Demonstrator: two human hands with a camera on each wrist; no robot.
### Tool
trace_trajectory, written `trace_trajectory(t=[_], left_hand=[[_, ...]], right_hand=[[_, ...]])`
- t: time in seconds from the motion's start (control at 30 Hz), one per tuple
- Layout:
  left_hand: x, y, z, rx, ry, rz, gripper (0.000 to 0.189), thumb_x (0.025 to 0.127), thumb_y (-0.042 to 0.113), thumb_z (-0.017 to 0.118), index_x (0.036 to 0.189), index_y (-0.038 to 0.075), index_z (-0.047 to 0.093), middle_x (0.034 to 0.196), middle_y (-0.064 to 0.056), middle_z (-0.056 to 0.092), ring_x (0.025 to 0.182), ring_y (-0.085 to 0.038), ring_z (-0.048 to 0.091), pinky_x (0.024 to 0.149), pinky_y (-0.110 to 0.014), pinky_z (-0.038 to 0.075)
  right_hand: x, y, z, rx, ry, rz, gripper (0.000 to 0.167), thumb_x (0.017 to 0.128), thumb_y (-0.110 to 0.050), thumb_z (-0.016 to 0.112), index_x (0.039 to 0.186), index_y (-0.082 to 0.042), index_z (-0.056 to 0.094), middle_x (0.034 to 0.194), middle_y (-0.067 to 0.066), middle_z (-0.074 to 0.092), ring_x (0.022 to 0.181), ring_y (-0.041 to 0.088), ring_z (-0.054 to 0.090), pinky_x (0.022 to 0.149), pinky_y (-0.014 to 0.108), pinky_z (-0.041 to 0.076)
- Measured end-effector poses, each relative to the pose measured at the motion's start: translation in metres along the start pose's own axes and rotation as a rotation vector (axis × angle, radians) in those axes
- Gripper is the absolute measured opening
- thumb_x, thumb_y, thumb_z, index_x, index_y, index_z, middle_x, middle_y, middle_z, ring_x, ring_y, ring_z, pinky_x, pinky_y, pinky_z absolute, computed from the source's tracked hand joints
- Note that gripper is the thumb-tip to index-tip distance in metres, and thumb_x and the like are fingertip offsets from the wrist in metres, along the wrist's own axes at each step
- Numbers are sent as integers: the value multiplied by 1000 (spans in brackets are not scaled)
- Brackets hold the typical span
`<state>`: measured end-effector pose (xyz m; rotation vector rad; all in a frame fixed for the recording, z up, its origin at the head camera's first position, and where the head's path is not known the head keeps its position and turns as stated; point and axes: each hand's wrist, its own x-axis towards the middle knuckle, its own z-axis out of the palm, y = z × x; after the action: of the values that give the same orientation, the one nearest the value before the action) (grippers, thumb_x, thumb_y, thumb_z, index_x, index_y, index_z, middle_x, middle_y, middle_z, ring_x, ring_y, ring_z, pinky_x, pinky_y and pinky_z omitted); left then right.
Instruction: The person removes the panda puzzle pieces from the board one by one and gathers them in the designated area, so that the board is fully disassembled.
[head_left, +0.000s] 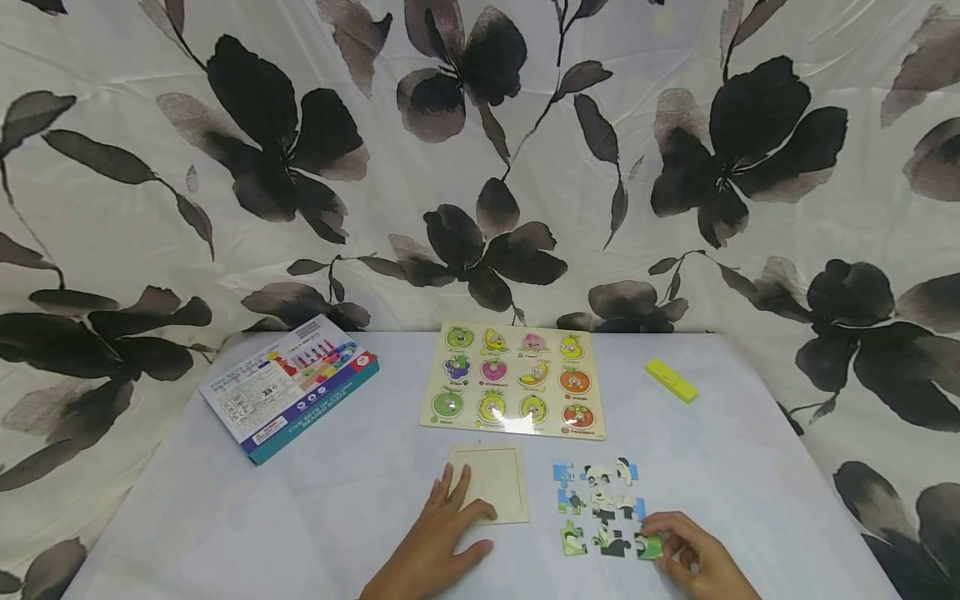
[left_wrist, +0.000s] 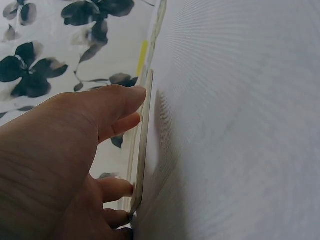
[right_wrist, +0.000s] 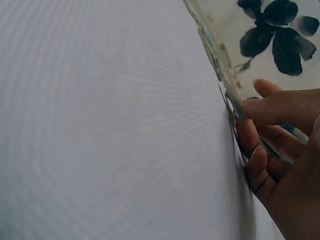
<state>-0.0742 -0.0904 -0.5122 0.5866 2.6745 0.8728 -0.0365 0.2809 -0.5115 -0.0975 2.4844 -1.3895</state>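
My left hand (head_left: 442, 533) rests with spread, fairly straight fingers on a small wooden puzzle tray (head_left: 510, 512), which has a raised border and a bare inside. In the left wrist view the tray (left_wrist: 142, 165) shows edge-on beside the fingers. To its right, jigsaw pieces (head_left: 602, 504) with a panda picture lie in three loose rows, small gaps between them. At the lower right corner of these rows, my right hand (head_left: 697, 554) pinches a green puzzle piece (head_left: 649, 547) between thumb and fingers, close over the table. Fingers partly cover that piece.
Behind the tray lies a wooden fruit board (head_left: 513, 383) with several round pictures. A boxed set (head_left: 288, 387) sits at the back left, and a yellow-green block (head_left: 671, 381) at the back right. White cloth covers the table (head_left: 337, 508); a floral curtain (head_left: 600, 200) hangs behind.
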Motion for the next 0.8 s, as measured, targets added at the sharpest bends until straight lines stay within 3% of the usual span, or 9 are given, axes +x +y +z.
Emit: trace_trajectory(t=[0.23, 0.43, 0.63, 0.8], left_hand=[[1, 0, 1, 2, -3, -8, 27, 86, 42, 67, 111, 37, 59, 156, -19, 21, 145, -43, 3, 112, -61, 12], [1, -2, 2, -1, -13, -15, 27, 86, 43, 67, 111, 38, 59, 156, -19, 21, 145, -43, 2, 112, -62, 12], [1, -4, 3, -12, -8, -6, 27, 86, 43, 67, 111, 37, 59, 156, -20, 21, 145, -44, 2, 112, -63, 12], [1, -5, 3, -12, -7, -2, 27, 86, 46, 66, 111, 38, 58, 156, -18, 23, 144, -45, 3, 111, -63, 13]], right_hand=[[0, 3, -2, 6, -26, -45, 31, 84, -3, 67, 115, -8, 62, 121, 18, 56, 77, 6, 52, 58, 24, 46], [0, 4, -2, 46, -45, -28, 31, 84, 0, 63, 114, -5, 62, 122, 20, 56, 75, 8, 54, 58, 24, 47], [0, 3, -2, 20, -15, -68, 27, 89, -8, 65, 115, -4, 61, 118, 18, 58, 76, 7, 55, 59, 24, 48], [1, -6, -1, -36, 102, 102, 27, 87, -6, 65, 114, -8, 63, 108, 6, 63, 75, 7, 55, 64, 23, 48]])
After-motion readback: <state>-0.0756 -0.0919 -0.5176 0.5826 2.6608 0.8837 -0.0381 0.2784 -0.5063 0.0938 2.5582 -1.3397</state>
